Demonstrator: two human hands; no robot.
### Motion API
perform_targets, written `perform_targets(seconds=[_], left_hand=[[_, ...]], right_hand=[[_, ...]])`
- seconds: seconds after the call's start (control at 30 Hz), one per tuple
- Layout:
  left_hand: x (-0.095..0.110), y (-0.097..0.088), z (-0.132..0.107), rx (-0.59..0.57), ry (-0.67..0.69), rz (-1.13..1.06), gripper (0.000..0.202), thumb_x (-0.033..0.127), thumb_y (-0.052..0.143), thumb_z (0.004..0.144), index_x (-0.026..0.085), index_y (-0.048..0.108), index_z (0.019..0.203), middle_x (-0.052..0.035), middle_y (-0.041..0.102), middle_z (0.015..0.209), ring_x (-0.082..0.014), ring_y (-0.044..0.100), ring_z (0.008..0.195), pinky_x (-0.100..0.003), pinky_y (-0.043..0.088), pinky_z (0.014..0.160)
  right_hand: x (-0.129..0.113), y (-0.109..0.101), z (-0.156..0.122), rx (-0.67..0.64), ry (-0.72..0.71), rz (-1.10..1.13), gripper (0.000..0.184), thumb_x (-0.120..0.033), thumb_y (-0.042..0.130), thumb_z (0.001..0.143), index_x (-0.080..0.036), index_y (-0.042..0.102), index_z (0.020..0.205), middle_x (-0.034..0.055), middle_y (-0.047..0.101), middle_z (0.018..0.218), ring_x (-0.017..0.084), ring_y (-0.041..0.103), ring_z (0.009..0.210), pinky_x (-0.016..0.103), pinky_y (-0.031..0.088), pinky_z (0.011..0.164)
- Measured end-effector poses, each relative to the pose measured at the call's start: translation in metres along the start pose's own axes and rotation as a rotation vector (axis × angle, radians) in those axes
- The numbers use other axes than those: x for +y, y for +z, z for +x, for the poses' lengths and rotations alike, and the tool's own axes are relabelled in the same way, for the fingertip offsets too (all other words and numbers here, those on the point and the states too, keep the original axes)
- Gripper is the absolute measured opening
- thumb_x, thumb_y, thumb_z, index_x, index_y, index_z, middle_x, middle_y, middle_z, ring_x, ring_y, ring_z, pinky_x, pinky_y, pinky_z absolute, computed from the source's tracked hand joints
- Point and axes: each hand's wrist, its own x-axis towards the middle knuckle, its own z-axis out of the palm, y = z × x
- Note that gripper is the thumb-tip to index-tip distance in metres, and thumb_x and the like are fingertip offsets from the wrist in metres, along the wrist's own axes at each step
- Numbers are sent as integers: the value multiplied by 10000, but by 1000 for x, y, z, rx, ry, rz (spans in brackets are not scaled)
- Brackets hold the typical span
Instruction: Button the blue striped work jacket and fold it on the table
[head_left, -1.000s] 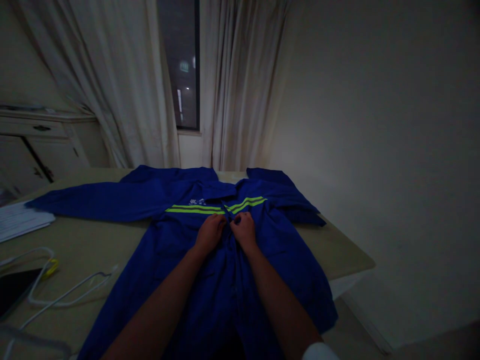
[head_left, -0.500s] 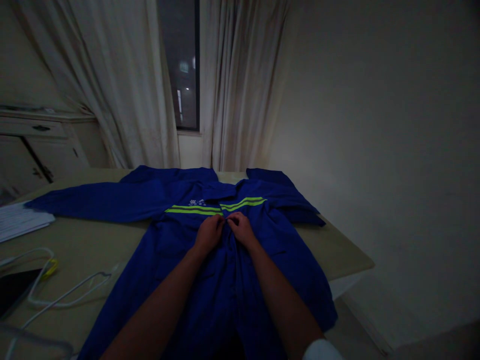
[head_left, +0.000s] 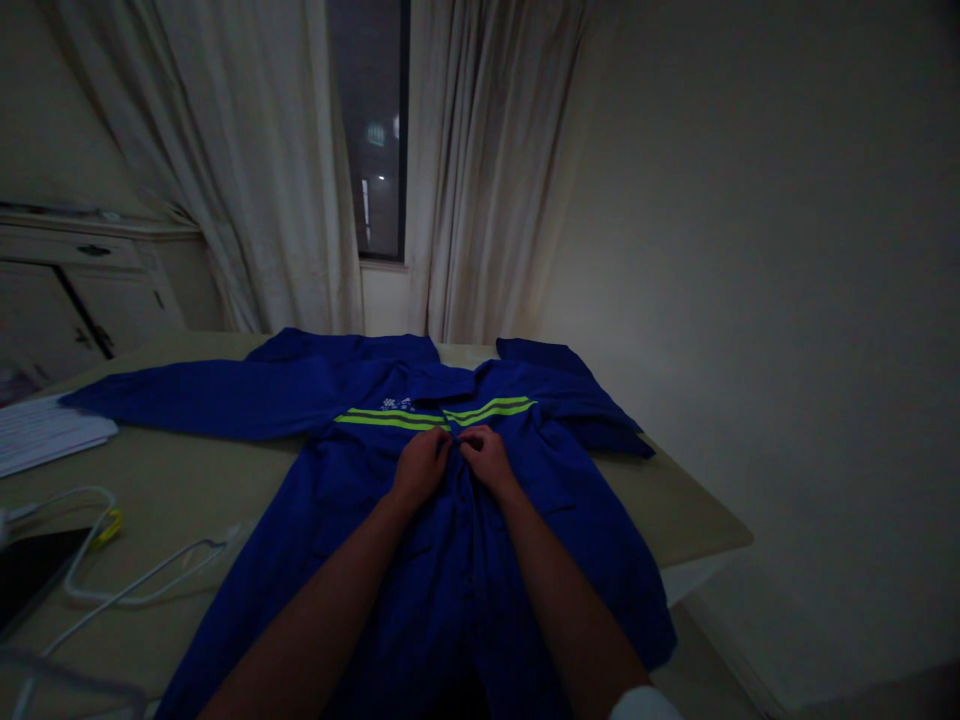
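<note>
A royal-blue work jacket (head_left: pixel 352 510) lies spread face up on the table, with a yellow-green reflective stripe (head_left: pixel 390 421) across its chest on each side of the front opening. My left hand (head_left: pixel 422 467) and my right hand (head_left: pixel 487 460) meet at the opening just below the stripes. Both pinch the front edges of the jacket between fingers and thumb. My fingers hide any fastening there. My forearms lie over the lower part of the jacket.
A beige table (head_left: pixel 172 475) runs under the jacket, and its corner (head_left: pixel 739 540) is at the right. On its left are papers (head_left: pixel 45 435), white wire hangers (head_left: pixel 142 575) and a dark tablet (head_left: pixel 37 565). Behind stand curtains (head_left: pixel 495 170) and a white cabinet (head_left: pixel 82 290).
Both hands have stayed at the front opening. The jacket's edges now lie closer together at the stripes, and the view has shifted slightly.
</note>
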Motion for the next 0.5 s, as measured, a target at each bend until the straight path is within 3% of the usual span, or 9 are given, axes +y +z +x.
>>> perform_targets(seconds=[0.23, 0.4, 0.5], left_hand=[[-2, 1, 1, -42, -5, 10, 144, 235, 542, 976, 207, 682, 998, -79, 755, 980, -255, 690, 967, -340, 493, 857], [-2, 1, 1, 12, 8, 1, 147, 223, 536, 979, 199, 681, 993, -82, 753, 970, -252, 685, 955, -341, 491, 857], [-2, 2, 1, 15, 21, -3, 141, 222, 544, 978, 199, 682, 991, -80, 753, 972, -248, 682, 953, -341, 492, 859]], right_hand=[[-2, -1, 1, -20, -32, 12, 152, -163, 668, 794, -195, 790, 879, 78, 736, 1025, 208, 696, 1004, 348, 541, 954], [0, 0, 0, -5, 61, 34, 173, -242, 768, 736, -173, 778, 895, 75, 748, 976, 208, 708, 861, 333, 576, 814], [1, 0, 0, 13, 51, 8, 105, -212, 747, 739, -180, 763, 839, 64, 746, 946, 207, 708, 875, 331, 573, 825]])
